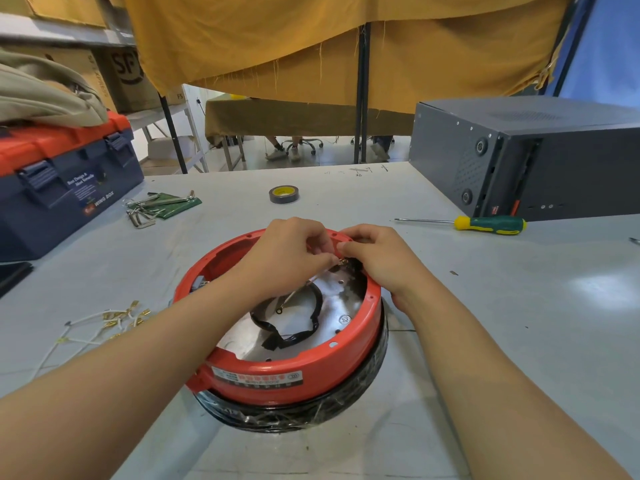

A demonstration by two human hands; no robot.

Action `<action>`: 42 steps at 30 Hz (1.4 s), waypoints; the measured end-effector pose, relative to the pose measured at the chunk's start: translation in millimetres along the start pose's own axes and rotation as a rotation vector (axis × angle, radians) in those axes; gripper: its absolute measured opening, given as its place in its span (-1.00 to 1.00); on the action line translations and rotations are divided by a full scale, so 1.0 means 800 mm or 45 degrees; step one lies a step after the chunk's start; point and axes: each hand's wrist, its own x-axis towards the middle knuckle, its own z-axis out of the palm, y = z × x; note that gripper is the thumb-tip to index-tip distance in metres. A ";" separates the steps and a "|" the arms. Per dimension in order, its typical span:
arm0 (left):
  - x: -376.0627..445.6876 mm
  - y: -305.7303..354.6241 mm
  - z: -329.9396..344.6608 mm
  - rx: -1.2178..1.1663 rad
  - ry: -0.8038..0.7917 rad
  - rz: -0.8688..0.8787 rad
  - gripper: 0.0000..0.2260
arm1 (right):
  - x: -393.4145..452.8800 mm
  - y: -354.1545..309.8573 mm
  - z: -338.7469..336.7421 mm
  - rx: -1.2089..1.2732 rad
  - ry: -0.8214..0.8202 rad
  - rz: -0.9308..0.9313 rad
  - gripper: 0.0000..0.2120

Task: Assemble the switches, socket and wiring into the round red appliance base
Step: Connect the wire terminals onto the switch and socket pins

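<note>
Red plastic, the round base [277, 382] sat in the middle of the table [485, 323]. Both hands, left hand [287, 258] and right hand [377, 261], pinched a small brass terminal [343, 260] at the far rim; this looked like the wiring step. Next, it probably needed a firm, straight push.

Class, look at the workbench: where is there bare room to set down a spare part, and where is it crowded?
Bare patches: right of the red base, below the screwdriver; and between the tape roll and the base. Crowded: the left side, with hex keys, loose white wires and the toolbox.
</note>
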 end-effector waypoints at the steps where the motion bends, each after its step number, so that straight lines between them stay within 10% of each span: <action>1: -0.001 -0.002 -0.005 0.018 -0.001 -0.006 -0.95 | 0.000 -0.001 -0.001 -0.021 0.015 0.000 -0.84; 13: -0.079 -0.089 -0.085 -0.066 0.181 -0.284 -0.92 | -0.006 -0.008 -0.021 -0.380 0.174 -0.064 -0.91; 19: -0.126 -0.128 -0.102 -0.368 -0.080 -0.400 -0.83 | -0.005 -0.006 -0.019 -0.494 0.224 -0.093 -0.92; 28: -0.164 -0.189 -0.131 0.279 0.042 -0.621 -0.89 | -0.003 -0.001 -0.018 -0.508 0.226 -0.096 -0.89; 42: -0.163 -0.214 -0.112 0.359 -0.145 -0.534 -0.74 | -0.007 -0.003 -0.017 -0.485 0.174 -0.058 -0.92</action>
